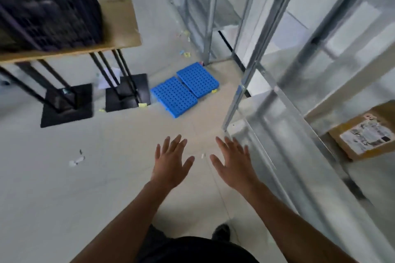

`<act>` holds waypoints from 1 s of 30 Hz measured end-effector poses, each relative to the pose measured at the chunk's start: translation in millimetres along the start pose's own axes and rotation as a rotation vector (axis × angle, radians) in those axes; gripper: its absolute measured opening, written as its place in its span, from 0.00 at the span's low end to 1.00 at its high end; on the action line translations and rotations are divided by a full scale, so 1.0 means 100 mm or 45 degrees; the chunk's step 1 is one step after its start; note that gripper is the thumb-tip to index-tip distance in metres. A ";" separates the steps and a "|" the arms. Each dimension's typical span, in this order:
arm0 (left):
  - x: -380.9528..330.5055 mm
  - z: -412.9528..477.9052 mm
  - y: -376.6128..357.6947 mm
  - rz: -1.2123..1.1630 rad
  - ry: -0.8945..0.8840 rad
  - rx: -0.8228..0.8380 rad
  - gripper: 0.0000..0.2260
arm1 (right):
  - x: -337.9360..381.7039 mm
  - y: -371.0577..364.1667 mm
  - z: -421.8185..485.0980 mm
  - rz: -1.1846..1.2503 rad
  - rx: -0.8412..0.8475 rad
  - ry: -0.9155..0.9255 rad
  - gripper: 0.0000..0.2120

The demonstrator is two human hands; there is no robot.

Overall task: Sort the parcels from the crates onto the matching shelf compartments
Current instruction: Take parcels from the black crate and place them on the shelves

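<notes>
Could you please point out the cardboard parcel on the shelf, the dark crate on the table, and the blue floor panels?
cardboard parcel [363, 132]: head view, on its top face.
dark crate [53, 21]: head view, on its side wall.
blue floor panels [174, 96]: head view, on the nearer panel's top.

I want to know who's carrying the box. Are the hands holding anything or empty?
Empty. The left hand and right hand are spread flat above the floor; the parcel sits on the shelf.

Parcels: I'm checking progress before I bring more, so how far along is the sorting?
Done: one brown labelled parcel lies on a metal shelf at the right. In hand: nothing; the left hand and right hand are open and empty over the floor. Left: the dark crate on the wooden table appears to hold more, though blur hides how many.
</notes>
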State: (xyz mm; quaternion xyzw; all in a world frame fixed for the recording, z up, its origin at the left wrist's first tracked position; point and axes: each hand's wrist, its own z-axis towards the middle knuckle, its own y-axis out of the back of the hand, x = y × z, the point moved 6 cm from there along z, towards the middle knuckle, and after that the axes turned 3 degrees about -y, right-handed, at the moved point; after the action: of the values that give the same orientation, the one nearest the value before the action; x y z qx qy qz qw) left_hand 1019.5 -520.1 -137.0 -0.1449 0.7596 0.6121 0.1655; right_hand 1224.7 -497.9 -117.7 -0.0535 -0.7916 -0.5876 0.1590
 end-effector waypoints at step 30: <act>5.41 -0.16 3.47 -0.017 0.893 -0.702 0.30 | 6.71 -0.91 3.05 0.020 0.230 0.946 0.31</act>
State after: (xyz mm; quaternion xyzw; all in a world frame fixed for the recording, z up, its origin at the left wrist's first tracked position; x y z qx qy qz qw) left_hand 382.6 -472.7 -60.1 -0.3874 0.5772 0.7045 -0.1428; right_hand 509.5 -304.8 -68.5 0.1713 -0.7283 -0.4935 0.4435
